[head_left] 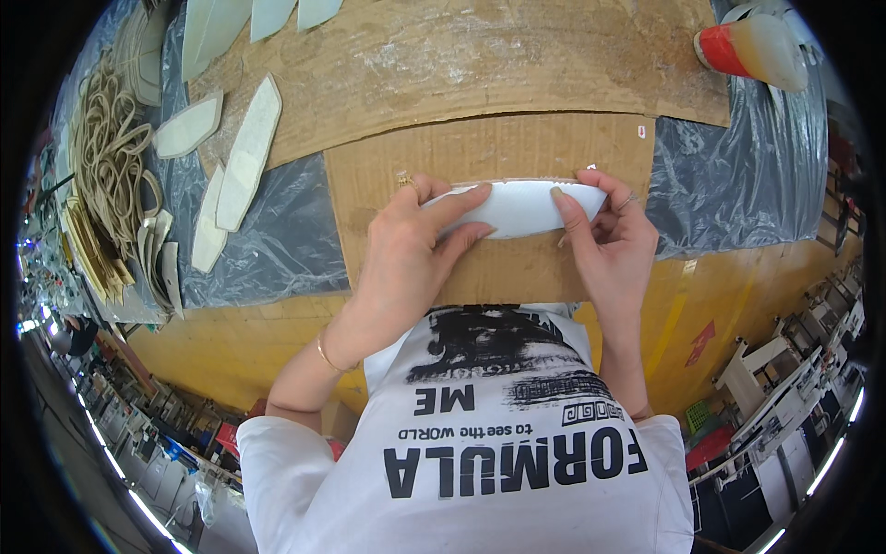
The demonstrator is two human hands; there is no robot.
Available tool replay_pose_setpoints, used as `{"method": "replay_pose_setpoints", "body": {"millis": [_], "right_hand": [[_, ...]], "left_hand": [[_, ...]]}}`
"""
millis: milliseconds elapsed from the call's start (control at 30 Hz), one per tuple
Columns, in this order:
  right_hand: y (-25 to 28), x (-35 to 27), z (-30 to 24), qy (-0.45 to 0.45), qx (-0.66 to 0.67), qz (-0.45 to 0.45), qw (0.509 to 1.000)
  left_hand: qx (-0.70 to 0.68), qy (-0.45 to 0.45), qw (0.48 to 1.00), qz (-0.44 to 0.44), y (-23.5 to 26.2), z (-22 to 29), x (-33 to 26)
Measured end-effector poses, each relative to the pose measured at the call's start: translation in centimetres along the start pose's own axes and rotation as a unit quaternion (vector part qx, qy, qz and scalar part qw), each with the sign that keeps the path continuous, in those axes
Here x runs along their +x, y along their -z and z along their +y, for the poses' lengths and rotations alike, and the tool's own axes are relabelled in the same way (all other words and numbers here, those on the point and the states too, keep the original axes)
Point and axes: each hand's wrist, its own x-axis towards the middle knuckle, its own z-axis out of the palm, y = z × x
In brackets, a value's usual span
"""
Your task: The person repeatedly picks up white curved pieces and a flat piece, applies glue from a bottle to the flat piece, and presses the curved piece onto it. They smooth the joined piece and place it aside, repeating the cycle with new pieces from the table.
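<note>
A long white piece (pixel 528 210) with tapered ends is held level between my two hands, above a cardboard sheet (pixel 517 268). Along its far edge runs a thin brownish line. My left hand (pixel 406 235) pinches the piece's left end, thumb on the near side and fingers on the far side. At the other end, my right hand (pixel 614 226) grips it, the thumb pressed on the white face and the fingers curled behind. The piece's underside is hidden. Its exact kind cannot be made out.
Pale pointed pieces (pixel 249 152) lie to the left, beside a heap of beige strips (pixel 106 138). A larger worn cardboard (pixel 461 65) covers the table's far part. Dark plastic sheeting (pixel 729 185) lies beneath. A red-and-clear cup (pixel 752 51) stands at the far right.
</note>
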Motion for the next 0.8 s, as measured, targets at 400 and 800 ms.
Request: {"method": "replay_pose_setpoints", "body": {"millis": [400, 800], "right_hand": [[-0.4, -0.2, -1.5, 0.049, -0.186, 0.021, 0.981], [-0.3, -0.9, -0.4, 0.018, -0.194, 0.072, 0.978]], "left_hand": [[0.051, -0.021, 0.998, 0.015, -0.4, 0.1, -0.4], [0.063, -0.037, 0.997, 0.008, -0.4, 0.0, 0.0]]}}
